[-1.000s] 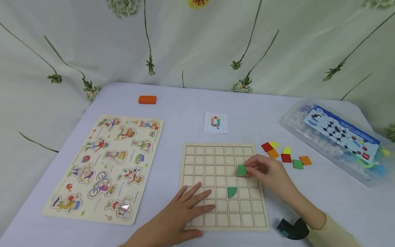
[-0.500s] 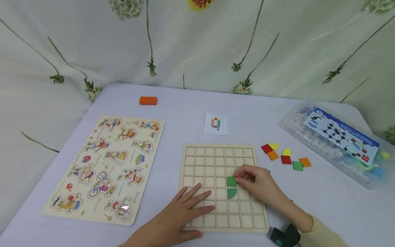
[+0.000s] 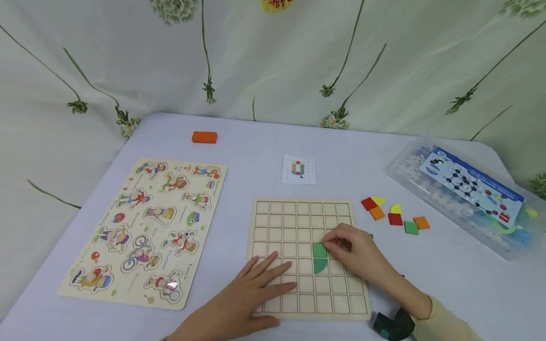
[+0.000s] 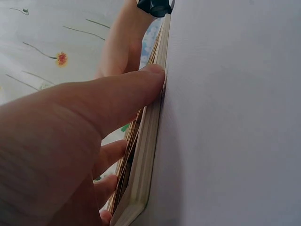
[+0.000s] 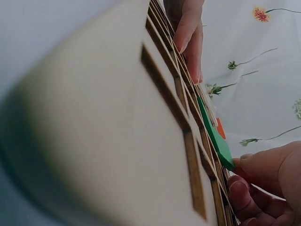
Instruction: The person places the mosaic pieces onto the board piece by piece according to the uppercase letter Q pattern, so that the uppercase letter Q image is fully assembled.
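Observation:
My left hand (image 3: 249, 296) lies with fingers spread over the left front part of a wooden grid board (image 3: 261, 207). In the left wrist view its thumb (image 4: 141, 82) presses along the board's edge. My right hand (image 3: 356, 251) is over the board's right half, thumb and forefinger pinching the right corner of a green square tile (image 3: 318, 249). That tile sits in a grid cell directly behind a green quarter-circle tile (image 3: 320, 266), edges meeting. From the right wrist, the thumb tip meets the end of the green piece (image 5: 217, 141).
Behind the board lies a pattern card (image 3: 298, 169). Several loose tiles, including a red square (image 3: 395, 219), lie to the right, near a clear plastic box (image 3: 452, 203). A picture puzzle board (image 3: 147, 232) is at left, an orange block (image 3: 204, 137) at the back.
My right hand has carried the green square left and toward me, into the cell behind the quarter-circle. In the last half second the tile has settled against it. The left hand stays put.

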The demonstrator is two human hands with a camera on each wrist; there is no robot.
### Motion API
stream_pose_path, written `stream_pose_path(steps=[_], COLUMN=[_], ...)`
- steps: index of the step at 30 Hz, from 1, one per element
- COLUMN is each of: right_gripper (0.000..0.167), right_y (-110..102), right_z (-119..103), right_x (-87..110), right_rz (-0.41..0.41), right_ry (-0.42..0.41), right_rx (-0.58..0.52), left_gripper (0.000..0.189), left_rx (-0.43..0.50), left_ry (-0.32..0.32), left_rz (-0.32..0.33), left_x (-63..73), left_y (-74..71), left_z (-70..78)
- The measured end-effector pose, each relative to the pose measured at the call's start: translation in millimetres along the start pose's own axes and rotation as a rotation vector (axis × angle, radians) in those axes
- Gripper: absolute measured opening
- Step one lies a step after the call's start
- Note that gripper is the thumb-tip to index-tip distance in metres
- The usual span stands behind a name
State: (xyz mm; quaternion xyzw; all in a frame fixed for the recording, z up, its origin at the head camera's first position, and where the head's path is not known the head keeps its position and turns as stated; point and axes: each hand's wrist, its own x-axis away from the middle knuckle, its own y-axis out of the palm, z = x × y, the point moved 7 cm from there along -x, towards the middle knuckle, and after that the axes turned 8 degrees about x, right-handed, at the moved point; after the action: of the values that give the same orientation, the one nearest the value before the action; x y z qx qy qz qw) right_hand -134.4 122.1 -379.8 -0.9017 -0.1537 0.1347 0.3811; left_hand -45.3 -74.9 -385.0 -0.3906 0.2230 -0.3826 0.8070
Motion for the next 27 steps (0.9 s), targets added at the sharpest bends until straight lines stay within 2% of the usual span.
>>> stream_pose_path(steps=[5, 9, 13, 16, 20, 22, 24, 27], right_gripper=[0.012, 0.014, 0.015, 0.016, 0.026, 0.031, 0.035, 0.040], right_y=[-0.7, -9.6, -36.9, -62.3, -89.9, -102.0, -113.8, -124.6], right_z=[-1.5, -2.9, 3.9, 29.5, 90.7, 113.9, 120.9, 119.0], right_x=[0.4, 0.0, -0.6, 2.3, 17.2, 26.9, 34.9, 42.9], right_rz=[-0.013, -0.021, 0.024, 0.077, 0.128, 0.136, 0.128, 0.100], right_ry=[-0.002, -0.003, -0.004, 0.022, 0.174, 0.254, 0.314, 0.380], right_rx=[0.010, -0.033, -0.052, -0.048, -0.053, -0.050, -0.044, -0.051], left_gripper=[0.064, 0.064, 0.065, 0.065, 0.065, 0.066, 0.065, 0.065], left_rx=[-0.006, -0.009, 0.000, 0.007, -0.001, 0.001, 0.000, 0.000], left_ry=[0.006, 0.007, 0.004, 0.004, 0.002, 0.001, 0.004, 0.010], left_rz=[0.007, 0.015, 0.021, 0.024, 0.024, 0.022, 0.022, 0.022], left_x=[0.4, 0.3, 0.3, 0.6, 1.1, 0.9, 0.6, -0.2], left_y=[-1.0, -1.1, -0.8, -1.0, -1.4, -1.7, -1.9, -1.9], left_z=[0.8, 0.7, 0.1, 0.2, 0.6, 0.6, 0.6, 0.6])
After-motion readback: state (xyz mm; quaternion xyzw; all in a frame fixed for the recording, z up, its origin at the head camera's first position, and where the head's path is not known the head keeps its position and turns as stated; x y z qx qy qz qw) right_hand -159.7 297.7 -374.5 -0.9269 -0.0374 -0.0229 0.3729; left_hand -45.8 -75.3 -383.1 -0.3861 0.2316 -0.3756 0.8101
